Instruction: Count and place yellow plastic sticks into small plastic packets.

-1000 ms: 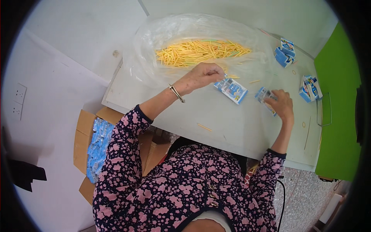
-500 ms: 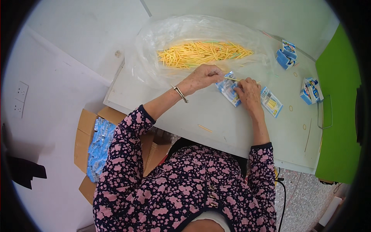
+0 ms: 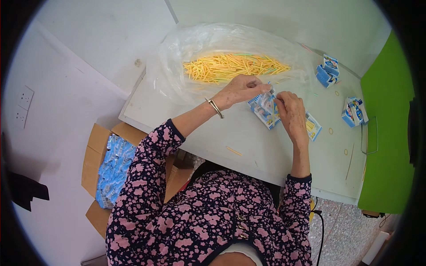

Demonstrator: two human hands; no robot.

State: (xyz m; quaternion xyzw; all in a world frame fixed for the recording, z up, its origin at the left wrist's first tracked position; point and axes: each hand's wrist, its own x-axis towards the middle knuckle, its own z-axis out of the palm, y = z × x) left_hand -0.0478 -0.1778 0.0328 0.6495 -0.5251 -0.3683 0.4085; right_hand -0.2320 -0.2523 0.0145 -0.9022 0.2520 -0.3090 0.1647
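While handled, the packet (image 3: 265, 113) slants lengthwise down-right.

Main pkt (image 3: 265, 111): blue/white, flat, rectangular, striped along its ends. I see it lying at a slant on the table (image 3: 208, 128), top end toward upper L, bottom toward lower R. L hand (image 3: 242, 91) is at its top end, R hand (image 3: 292, 114) fingers at its R edge; I can't tell from here how firmly either grips, or if the top's open.

2nd pkt (image 3: 314, 127): same kind, just R of R wrist, partly hidden by it; I make out yellow sticks inside, thru the clear part, + a striped edge.

Loose sticks (image 3: 237, 68): thin, mostly yellow, a few greenish, heaped approx. lengthwise beyond both pkts. One pale stick (image 3: 234, 151) lies alone nr the table's front edge.
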